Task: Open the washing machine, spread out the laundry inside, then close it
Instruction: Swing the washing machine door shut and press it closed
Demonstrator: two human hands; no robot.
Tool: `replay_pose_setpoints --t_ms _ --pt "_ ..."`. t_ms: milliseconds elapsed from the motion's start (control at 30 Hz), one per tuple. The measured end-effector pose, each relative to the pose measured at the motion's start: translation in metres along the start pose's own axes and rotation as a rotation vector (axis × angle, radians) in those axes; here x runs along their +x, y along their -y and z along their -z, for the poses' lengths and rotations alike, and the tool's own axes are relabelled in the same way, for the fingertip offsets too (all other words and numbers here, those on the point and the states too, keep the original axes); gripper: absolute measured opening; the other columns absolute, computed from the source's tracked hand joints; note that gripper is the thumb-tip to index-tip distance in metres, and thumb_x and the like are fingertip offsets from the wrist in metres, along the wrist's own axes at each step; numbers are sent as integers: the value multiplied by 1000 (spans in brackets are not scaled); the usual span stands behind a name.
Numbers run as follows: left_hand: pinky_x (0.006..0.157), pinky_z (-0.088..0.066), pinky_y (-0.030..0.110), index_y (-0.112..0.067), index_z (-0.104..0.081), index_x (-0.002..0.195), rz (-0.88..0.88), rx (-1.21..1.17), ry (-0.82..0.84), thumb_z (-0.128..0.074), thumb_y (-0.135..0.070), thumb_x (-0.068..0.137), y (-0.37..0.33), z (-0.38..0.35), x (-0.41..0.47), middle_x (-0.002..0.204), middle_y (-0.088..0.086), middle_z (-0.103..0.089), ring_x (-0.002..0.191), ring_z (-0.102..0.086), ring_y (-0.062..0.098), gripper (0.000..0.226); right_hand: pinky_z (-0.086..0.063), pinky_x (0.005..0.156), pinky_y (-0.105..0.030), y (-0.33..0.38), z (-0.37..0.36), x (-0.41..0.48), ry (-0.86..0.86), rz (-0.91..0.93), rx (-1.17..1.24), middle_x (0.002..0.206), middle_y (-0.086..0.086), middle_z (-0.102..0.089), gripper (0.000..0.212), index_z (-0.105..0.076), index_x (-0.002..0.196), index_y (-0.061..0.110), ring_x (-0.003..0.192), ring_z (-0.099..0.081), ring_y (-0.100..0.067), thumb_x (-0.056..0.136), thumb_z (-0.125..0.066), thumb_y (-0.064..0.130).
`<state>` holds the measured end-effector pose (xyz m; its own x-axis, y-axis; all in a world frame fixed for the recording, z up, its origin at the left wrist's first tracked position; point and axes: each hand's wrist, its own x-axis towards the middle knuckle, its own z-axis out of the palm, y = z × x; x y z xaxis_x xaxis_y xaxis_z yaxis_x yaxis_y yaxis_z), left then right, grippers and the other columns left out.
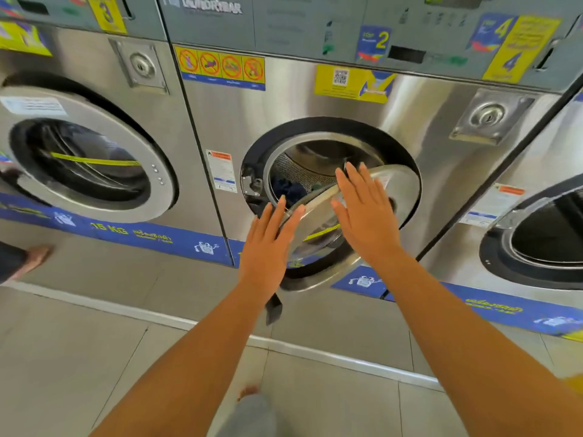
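The steel washing machine [284, 102] marked 2 stands in the middle. Its round door [318, 225] hangs partly open, hinged on the right, its free edge towards me. My left hand [268, 247] lies flat with fingers apart against the door's left rim. My right hand [362, 212] rests flat on the door's outer face, fingers spread. Through the gap I see the perforated drum [299, 175] with dark blue laundry [288, 189] at its bottom. A dark handle [273, 310] sticks out below the door.
A closed machine [85, 159] marked 3 stands to the left and another machine [542, 234] to the right. Someone's foot [31, 258] shows at the far left on the tiled floor [94, 342]. My own leg [249, 414] is at the bottom edge.
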<state>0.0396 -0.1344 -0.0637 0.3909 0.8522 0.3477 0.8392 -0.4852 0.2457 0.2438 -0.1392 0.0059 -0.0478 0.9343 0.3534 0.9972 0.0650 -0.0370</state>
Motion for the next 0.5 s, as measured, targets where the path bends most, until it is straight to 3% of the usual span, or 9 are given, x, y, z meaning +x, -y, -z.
replay_pose_setpoints --t_ms 133,233,367,500 --pt "119 -10 47 -30 8 152 33 128 4 -72 -20 81 30 0 34 163 8 -6 149 -8 32 107 -12 122 -42 12 -23 29 -38 -38 -35 163 -6 -11 59 -11 155 21 151 -6 -24 102 -26 44" --pt "118 0 42 -27 13 151 79 149 9 -64 -17 87 48 0 62 163 6 3 150 2 28 101 -17 122 -45 19 -36 53 -56 -59 -82 163 -10 -10 62 -8 154 19 151 -7 -27 102 -29 43" --pt "120 -3 38 -17 7 153 83 75 2 -39 -28 101 63 -8 91 163 5 4 150 2 24 70 -20 121 -48 25 -48 84 -62 -89 -126 162 -15 -8 65 -8 154 15 150 -8 -31 101 -33 42" --pt "123 -8 37 -15 6 153 99 8 18 -32 -38 101 74 -19 111 163 7 6 150 2 23 68 -19 121 -48 27 -59 110 -55 -132 -185 162 -17 -5 68 -6 154 14 150 -5 -32 100 -36 42"
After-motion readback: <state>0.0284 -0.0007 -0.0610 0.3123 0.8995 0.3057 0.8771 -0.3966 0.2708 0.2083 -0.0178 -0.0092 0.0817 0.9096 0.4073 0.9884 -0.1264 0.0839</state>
